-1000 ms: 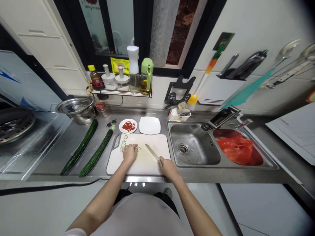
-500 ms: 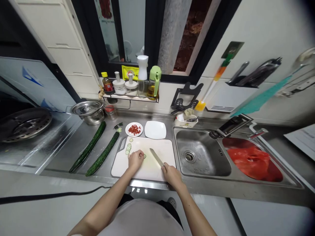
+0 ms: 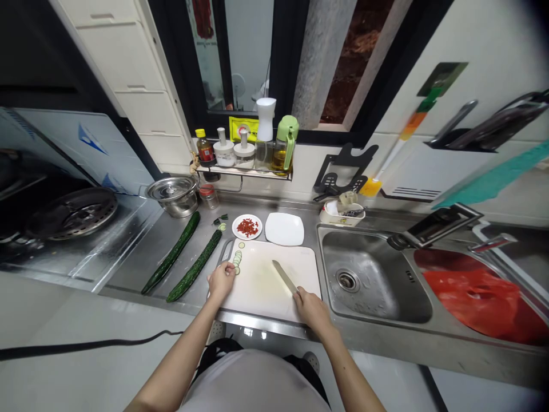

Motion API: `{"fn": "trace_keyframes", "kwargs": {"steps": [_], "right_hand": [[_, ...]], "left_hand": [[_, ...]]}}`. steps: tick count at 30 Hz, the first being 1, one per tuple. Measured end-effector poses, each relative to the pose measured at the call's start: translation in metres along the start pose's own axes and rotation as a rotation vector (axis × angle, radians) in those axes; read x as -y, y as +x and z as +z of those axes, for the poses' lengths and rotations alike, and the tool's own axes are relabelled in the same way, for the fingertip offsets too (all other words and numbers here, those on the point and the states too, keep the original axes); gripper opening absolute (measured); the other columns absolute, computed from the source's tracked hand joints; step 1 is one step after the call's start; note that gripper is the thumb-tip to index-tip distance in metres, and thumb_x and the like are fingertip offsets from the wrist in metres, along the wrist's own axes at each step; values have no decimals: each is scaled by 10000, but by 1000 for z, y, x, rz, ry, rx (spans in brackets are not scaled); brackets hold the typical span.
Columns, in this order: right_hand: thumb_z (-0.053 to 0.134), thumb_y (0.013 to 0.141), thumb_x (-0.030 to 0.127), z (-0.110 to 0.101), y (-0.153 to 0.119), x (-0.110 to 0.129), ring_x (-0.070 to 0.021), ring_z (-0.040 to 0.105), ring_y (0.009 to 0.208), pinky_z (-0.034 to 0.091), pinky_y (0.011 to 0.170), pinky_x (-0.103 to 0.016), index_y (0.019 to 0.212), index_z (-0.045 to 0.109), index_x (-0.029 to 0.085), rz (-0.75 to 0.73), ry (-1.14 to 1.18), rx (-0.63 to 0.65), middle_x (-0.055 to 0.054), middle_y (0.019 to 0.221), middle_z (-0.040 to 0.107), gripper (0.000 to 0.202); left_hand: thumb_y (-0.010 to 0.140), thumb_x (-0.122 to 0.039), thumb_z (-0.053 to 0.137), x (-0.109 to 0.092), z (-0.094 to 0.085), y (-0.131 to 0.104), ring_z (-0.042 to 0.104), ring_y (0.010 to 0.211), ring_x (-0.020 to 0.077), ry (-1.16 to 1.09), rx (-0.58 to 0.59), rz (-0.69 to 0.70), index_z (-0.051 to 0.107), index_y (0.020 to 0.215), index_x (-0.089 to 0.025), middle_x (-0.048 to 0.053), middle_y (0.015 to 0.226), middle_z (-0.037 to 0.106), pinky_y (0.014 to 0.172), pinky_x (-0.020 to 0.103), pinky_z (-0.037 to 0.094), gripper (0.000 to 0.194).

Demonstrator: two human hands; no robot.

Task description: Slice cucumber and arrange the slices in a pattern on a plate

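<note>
My right hand [image 3: 311, 304] grips the handle of a kitchen knife [image 3: 283, 275], its blade resting over the white cutting board [image 3: 266, 303] and pointing away to the left. At the board's left side, my left hand [image 3: 222, 281] has its fingers pinched together at a thin cucumber slice [image 3: 237, 271]. Just beyond those fingertips lies a short row of overlapping cucumber slices [image 3: 237, 258]. Two whole cucumbers, one nearer [image 3: 195, 268] and one farther left [image 3: 172, 252], lie on the steel counter left of the board.
Behind the board stand a small plate [image 3: 235, 230] of chopped red pieces and a white square plate [image 3: 284, 229]. Dark green cucumber scraps [image 3: 221, 220] lie nearby. A steel pot [image 3: 175, 200] stands back left; a sink [image 3: 373, 280] borders the board's right side.
My left hand has moved left from the board's middle to the row of slices, carrying a cucumber slice. The knife stays in my right hand over the board. The view has shifted.
</note>
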State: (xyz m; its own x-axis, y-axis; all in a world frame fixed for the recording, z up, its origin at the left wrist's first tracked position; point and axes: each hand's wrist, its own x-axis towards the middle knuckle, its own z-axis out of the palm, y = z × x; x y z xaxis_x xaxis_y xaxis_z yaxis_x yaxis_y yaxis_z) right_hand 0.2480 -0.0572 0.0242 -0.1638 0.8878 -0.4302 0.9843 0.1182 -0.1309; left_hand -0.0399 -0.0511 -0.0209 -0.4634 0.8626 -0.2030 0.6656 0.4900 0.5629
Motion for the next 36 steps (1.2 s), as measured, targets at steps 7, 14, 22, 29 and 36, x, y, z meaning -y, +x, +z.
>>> {"fn": "trace_keyframes", "kwargs": {"steps": [7, 14, 22, 29, 36], "right_hand": [[269, 996, 347, 3, 1, 0, -225, 658, 958, 413, 731, -295, 1117, 551, 216, -4, 4, -8, -103, 998, 704, 334], [273, 994, 340, 6, 4, 0, -223, 661, 933, 412, 729, -298, 1129, 545, 215, -4, 1, -8, -107, 985, 701, 328], [269, 989, 340, 3, 5, 3, -225, 661, 929, 421, 724, -298, 1124, 553, 213, 16, 9, 11, -109, 999, 696, 339], [271, 983, 331, 3, 5, 3, -241, 660, 935, 429, 733, -315, 1130, 558, 207, 19, 7, 17, -118, 997, 696, 346], [276, 983, 316, 4, 5, 2, -231, 659, 948, 426, 747, -303, 1140, 559, 190, 11, 14, 7, -119, 995, 699, 347]], "left_hand": [[854, -256, 492, -4, 4, 2, 627, 923, 241, 140, -43, -23, 676, 937, -264, 31, 919, 722, 871, 393, 341, 202], [855, -295, 491, -14, 12, 7, 558, 1053, 264, 123, -121, 19, 657, 1051, -272, 63, 1110, 662, 902, 414, 348, 258], [848, -377, 496, -47, 11, 54, 497, 1116, 314, 234, -104, 32, 626, 1204, -298, 116, 1197, 593, 927, 470, 325, 387], [865, -371, 479, -51, 16, 75, 458, 1153, 329, 352, -55, 103, 661, 1141, -280, 135, 1177, 591, 930, 480, 295, 343], [848, -316, 513, -55, 18, 79, 524, 1083, 296, 278, -79, 90, 668, 964, -226, 108, 1083, 665, 907, 434, 309, 213]]}}
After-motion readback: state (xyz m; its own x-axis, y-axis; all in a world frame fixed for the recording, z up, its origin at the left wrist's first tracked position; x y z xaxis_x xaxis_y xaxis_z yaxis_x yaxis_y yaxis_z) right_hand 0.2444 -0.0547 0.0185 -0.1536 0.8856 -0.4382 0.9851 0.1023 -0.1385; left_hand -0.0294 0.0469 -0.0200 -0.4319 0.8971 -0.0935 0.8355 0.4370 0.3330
